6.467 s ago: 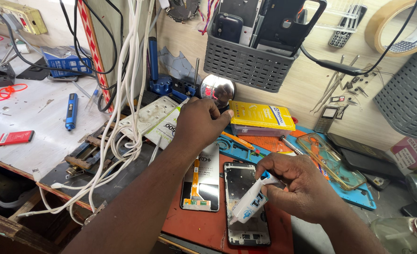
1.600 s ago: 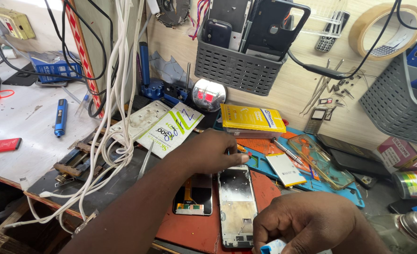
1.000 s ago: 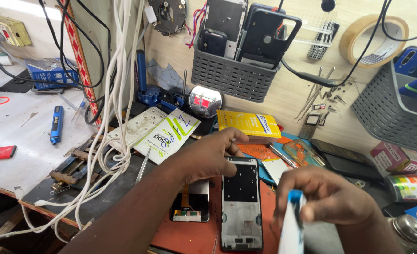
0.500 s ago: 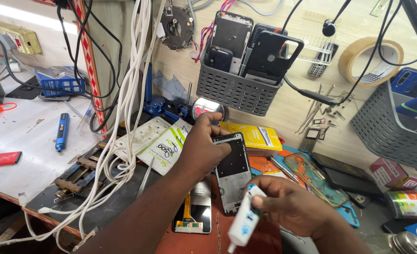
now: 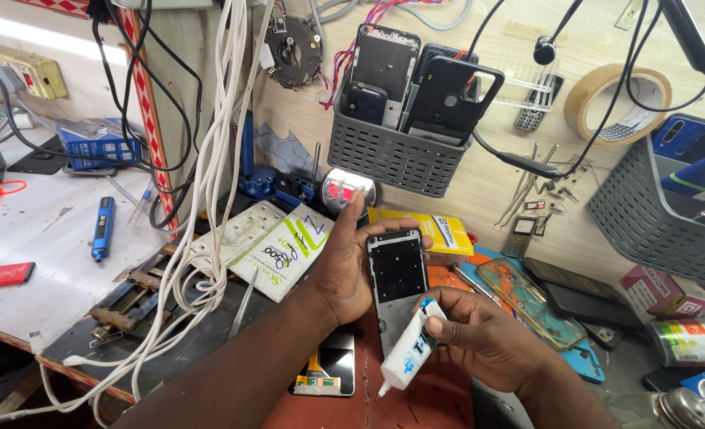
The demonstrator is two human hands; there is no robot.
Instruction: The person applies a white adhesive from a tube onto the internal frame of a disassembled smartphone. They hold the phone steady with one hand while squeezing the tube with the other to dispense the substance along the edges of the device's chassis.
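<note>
My left hand (image 5: 351,268) holds a phone frame (image 5: 398,274) upright above the bench, its dark inner side facing me. My right hand (image 5: 488,338) grips a white glue tube (image 5: 412,347) with blue print, nozzle pointing down and to the left, just below the frame's lower edge. A phone screen part with a flex cable (image 5: 329,372) lies flat on the red mat (image 5: 416,405) under my left forearm.
A grey basket of phones (image 5: 396,155) hangs on the wall ahead, another grey basket (image 5: 654,214) at right. White cables (image 5: 209,206) hang at left. A yellow box (image 5: 436,230), tape roll (image 5: 619,91), tweezers (image 5: 241,306), blue screwdriver (image 5: 102,229) and cans (image 5: 690,342) surround the mat.
The phone frame was lifted off the mat and stood upright in my left hand. My right hand brought the glue tube up beneath it.
</note>
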